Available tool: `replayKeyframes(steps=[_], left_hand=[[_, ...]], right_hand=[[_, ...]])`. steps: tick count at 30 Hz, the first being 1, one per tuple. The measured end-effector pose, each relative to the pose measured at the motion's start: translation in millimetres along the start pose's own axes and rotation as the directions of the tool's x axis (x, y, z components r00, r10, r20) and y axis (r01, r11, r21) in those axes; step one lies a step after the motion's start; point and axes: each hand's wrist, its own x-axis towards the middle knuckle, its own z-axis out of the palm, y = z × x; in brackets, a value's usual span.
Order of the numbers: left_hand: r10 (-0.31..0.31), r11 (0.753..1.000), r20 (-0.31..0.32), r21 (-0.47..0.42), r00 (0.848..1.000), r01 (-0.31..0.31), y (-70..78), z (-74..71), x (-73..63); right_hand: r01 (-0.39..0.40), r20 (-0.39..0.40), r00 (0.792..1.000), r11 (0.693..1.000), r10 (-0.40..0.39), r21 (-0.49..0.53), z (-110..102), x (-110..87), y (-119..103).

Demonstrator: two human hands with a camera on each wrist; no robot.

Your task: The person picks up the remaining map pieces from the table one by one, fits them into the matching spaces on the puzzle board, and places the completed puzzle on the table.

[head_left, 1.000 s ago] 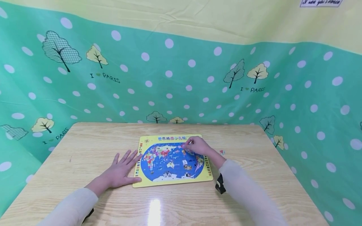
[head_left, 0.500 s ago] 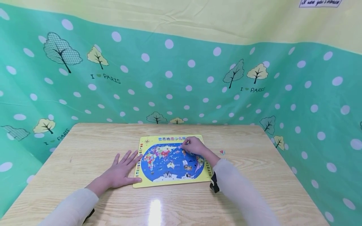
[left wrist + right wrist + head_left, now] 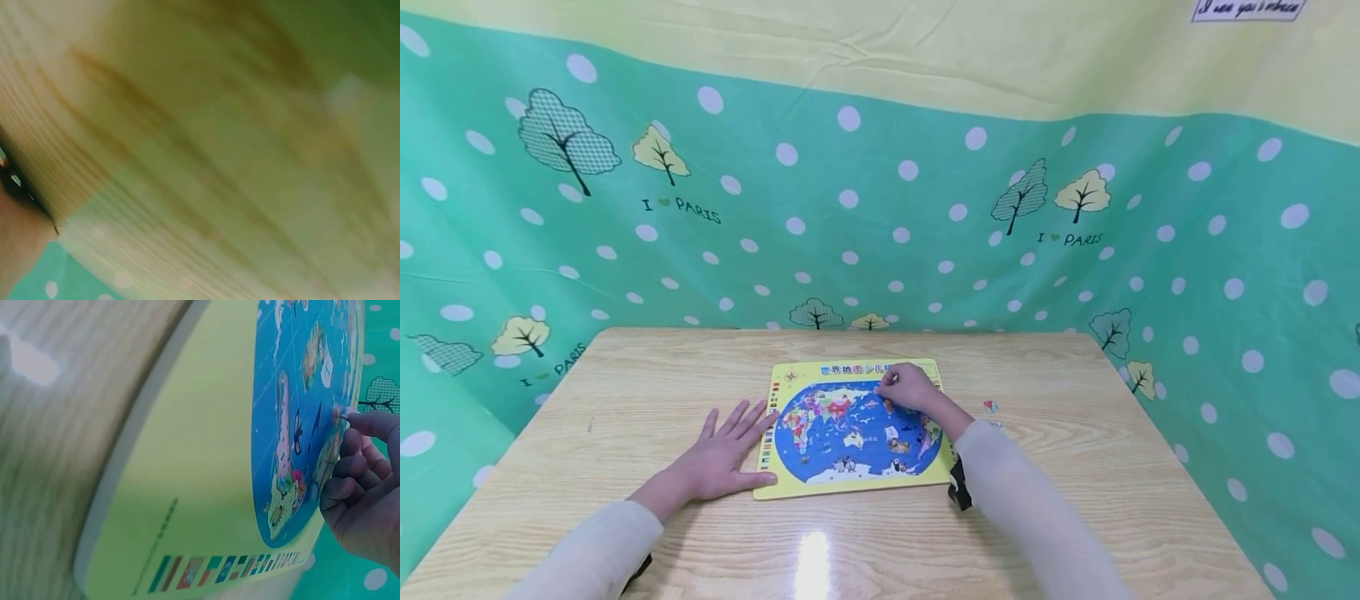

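A yellow-bordered world map puzzle board [image 3: 805, 489] lies on the table, its blue oval map filled with coloured lands and animals. My left hand [image 3: 722, 457] lies flat with spread fingers, thumb and fingertips at the board's left edge. Over the upper right of the map, my right hand [image 3: 914, 390] pinches a small pinkish puzzle piece [image 3: 350, 411] between thumb and forefinger, close to the board surface. The other fingers curl in toward the palm in the right wrist view. The piece is mostly hidden by the fingertips. Only blurred table and a bit of skin show in the left wrist view.
A small red and teal piece [image 3: 991, 406] lies on the wooden table [image 3: 1075, 467] right of the board, with another pale bit [image 3: 996, 424] by the right sleeve. Behind the table hangs a green polka-dot curtain [image 3: 850, 233].
My right hand has shifted slightly left over the upper map, still pinching the small piece, and the forearm has swung left with it. The left hand stays in place at the board's edge.
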Motion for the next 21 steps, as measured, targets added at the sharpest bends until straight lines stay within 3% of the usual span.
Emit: replayKeyframes(steps=[21], left_hand=[[-0.003,1.0,-0.006,-0.004,1.0,0.003,-0.2,0.5,0.1]], right_hand=[[0.045,-0.004,0.999,0.999,-0.045,0.001,3.6,-1.0,-1.6]])
